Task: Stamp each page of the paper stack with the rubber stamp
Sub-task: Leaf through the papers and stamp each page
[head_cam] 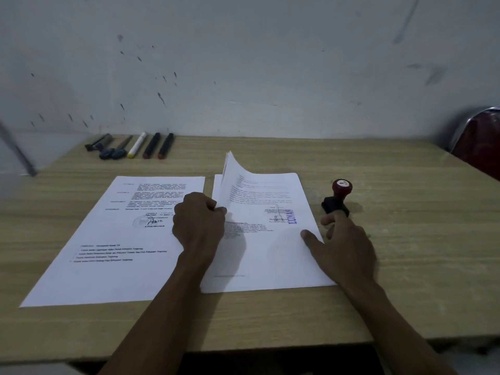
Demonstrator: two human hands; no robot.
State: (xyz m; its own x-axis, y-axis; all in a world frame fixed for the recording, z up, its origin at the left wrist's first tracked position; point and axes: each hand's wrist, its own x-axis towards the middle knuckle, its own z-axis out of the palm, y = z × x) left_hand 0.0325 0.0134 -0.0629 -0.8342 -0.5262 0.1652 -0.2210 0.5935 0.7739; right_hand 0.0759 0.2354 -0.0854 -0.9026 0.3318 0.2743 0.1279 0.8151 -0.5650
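Lying on the wooden table [405, 253], two white printed paper stacks [265, 255] are counted; one blue "LUNAS" imprint [292, 216] is read. Curled pages are pinched by the left hand [198, 221]; the right hand [346, 246], fingers spread, touches the one red-handled black rubber stamp [336, 198].

The page on top of the right paper stack [270, 239] carries a blue stamp imprint [292, 216], set sideways beside a signature block; its letters appear to read "LUNAS", though the first letters are blurred. The left page [108, 239] carries a signature above a bold printed name, too small to read with certainty. Body text on both pages is illegible. The red cap of the rubber stamp [341, 188] bears a small mark, unreadable.
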